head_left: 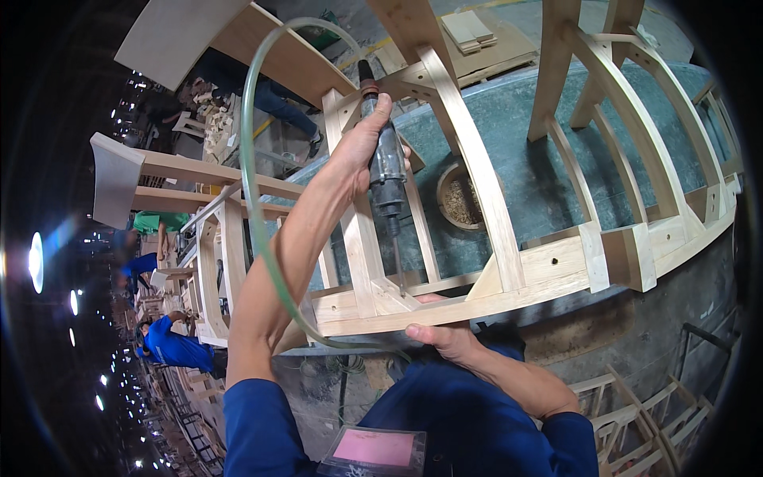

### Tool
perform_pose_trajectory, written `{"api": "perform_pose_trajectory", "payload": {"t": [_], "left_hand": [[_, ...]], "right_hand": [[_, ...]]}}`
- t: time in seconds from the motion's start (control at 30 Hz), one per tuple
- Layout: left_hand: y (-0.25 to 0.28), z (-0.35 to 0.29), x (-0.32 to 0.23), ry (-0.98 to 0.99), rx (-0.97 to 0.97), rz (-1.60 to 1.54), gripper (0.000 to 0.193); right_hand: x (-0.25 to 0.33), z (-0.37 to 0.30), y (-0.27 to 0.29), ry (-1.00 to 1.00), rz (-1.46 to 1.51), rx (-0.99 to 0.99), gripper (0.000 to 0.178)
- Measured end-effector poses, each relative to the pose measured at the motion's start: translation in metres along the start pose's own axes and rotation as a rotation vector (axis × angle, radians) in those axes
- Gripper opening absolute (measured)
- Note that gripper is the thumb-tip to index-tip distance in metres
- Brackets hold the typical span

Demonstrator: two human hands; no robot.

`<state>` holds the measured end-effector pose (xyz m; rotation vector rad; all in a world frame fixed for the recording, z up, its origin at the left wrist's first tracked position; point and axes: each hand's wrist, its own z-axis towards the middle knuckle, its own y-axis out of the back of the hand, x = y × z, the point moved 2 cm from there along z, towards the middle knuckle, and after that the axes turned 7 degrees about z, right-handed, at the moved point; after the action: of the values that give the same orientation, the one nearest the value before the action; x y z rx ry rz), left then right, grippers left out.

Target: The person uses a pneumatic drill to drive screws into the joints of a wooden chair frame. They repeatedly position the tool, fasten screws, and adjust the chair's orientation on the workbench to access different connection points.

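Observation:
My left hand (367, 147) is wrapped round a pneumatic screwdriver (388, 171), held upright with its long bit pointing down. The bit's tip meets a small corner block (395, 299) in a pale wooden chair frame (548, 266). With the thumb on the near side and fingers partly hidden behind, my right hand (445, 338) grips the frame's near rail close to that block. A clear greenish air hose (250, 159) leaves the tool's top, loops left and passes below the rail.
A round bowl (459, 199) of small screws sits on the green worktop (517, 171) behind the rail. More wooden frames stand left (211, 262) and lie lower right (652, 429). Stacked boards (469, 32) are at the back. A co-worker in blue (179, 346) is at the left.

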<state>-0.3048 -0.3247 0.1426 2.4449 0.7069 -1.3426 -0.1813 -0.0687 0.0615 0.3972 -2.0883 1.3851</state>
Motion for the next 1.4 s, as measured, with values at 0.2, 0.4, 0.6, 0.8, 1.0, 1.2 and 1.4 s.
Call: {"api": "perform_pose_trajectory", "payload": {"t": [0.2, 0.4, 0.6, 0.8, 1.0, 1.2, 1.4], "left_hand": [[-0.005, -0.003, 0.004, 0.031, 0.040, -0.001, 0.061], [-0.005, -0.005, 0.008, 0.038, 0.054, -0.029, 0.058], [-0.003, -0.003, 0.010, 0.046, 0.076, -0.073, 0.056], [-0.001, -0.003, 0.009, 0.070, 0.049, -0.047, 0.058], [-0.001, -0.005, 0.007, 0.081, 0.075, -0.018, 0.059], [0.002, -0.011, 0.006, 0.065, 0.005, -0.044, 0.051], [-0.011, -0.026, -0.009, -0.037, 0.057, -0.067, 0.053]], "right_hand": [[-0.004, 0.000, 0.001, -0.015, 0.010, -0.056, 0.060], [-0.005, -0.001, 0.002, 0.005, -0.015, -0.065, 0.057], [0.003, -0.002, -0.004, 0.016, -0.018, -0.072, 0.051], [0.004, -0.002, -0.003, 0.038, -0.023, -0.050, 0.048], [0.002, 0.001, 0.000, 0.029, -0.024, -0.013, 0.051], [0.009, -0.008, 0.017, 0.066, -0.208, 0.114, 0.051], [-0.036, -0.040, 0.089, -0.269, 0.240, -0.327, 0.018]]}}
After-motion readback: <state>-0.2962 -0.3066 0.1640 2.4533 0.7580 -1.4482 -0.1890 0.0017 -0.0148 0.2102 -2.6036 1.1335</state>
